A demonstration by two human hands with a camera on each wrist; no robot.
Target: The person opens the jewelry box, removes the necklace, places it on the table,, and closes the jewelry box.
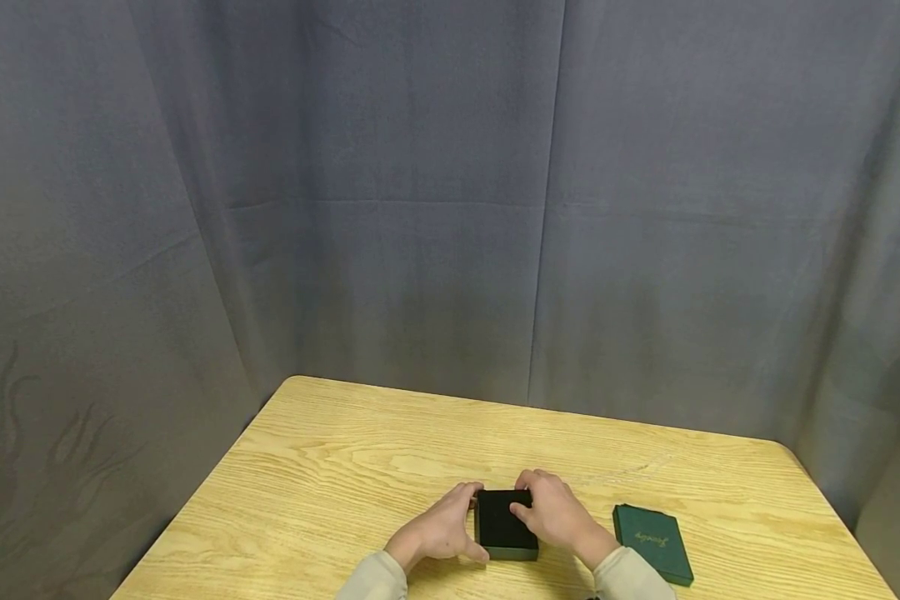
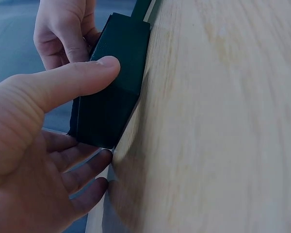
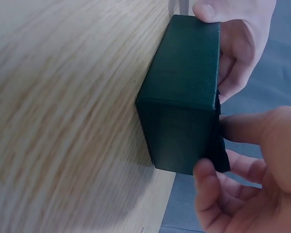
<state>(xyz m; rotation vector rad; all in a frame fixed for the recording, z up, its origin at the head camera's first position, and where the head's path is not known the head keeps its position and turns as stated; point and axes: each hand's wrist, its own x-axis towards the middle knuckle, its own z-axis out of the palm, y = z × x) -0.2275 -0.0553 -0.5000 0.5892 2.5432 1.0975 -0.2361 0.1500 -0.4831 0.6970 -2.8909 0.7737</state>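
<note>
A small dark green jewelry box (image 1: pixel 513 554) sits on the wooden table with a black insert (image 1: pixel 499 518) at its top. My left hand (image 1: pixel 446 525) holds the box from the left, thumb on the near side, as the left wrist view shows, and fingers toward the far corner. Over the right part of the box, my right hand (image 1: pixel 557 508) pinches the black insert near the far right corner. In the right wrist view an edge of the insert (image 3: pixel 217 153) stands out past the box rim between thumb and fingers. What lies under the insert is hidden.
To the right of the box lies a flat green lid (image 1: pixel 651 546) with gold lettering. Behind it, a thin clear strip or sheen (image 1: pixel 630 473) shows on the tabletop (image 1: pixel 360 450). Grey curtains (image 1: pixel 420 208) hang around the table's far and left edges.
</note>
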